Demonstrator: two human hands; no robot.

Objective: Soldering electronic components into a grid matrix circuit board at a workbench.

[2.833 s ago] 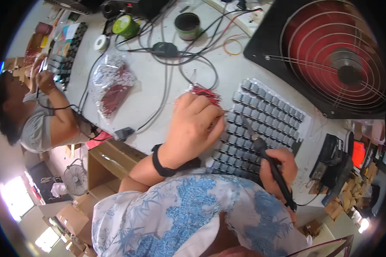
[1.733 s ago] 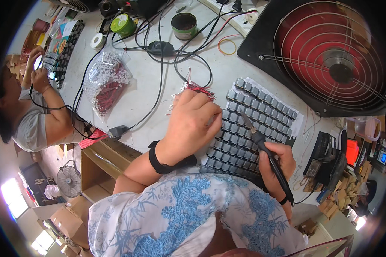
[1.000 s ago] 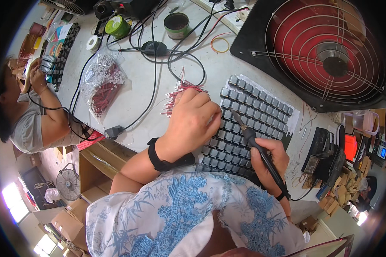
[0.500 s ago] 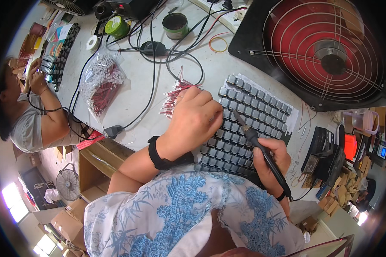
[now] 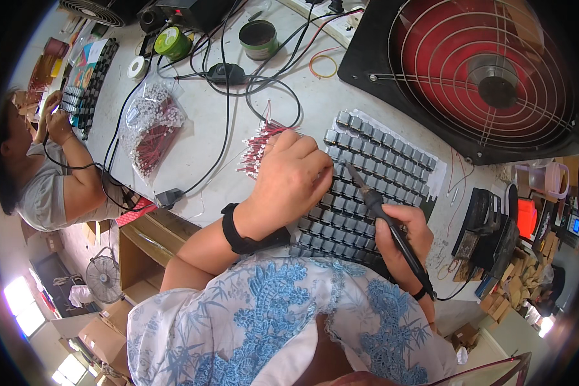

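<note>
My right hand [image 5: 405, 239] grips a black soldering iron [image 5: 402, 241] by its handle. The metal tip slants up and left, reaching the rows of small grey blocks [image 5: 383, 157] set close together on a board in front of me. Close to the tip, at the left edge of these rows, my left hand [image 5: 293, 170] is closed in a pinch. Its fingertips are turned away, so whatever they hold cannot be made out. Beside its knuckles lies a loose bunch of short red wires with white connectors [image 5: 258, 145], partly covered by the hand.
A large caged fan [image 5: 489, 77] stands at the far right. Black cables with an inline switch [image 5: 226, 74] cross the table near a bag of wires [image 5: 153, 128] and an open tin [image 5: 258, 38]. A black stand [image 5: 482, 225] is at right. Another person [image 5: 61, 161] works at left.
The whole view has shifted very slightly. Both hands and the soldering iron keep nearly the same place over the grey blocks.
</note>
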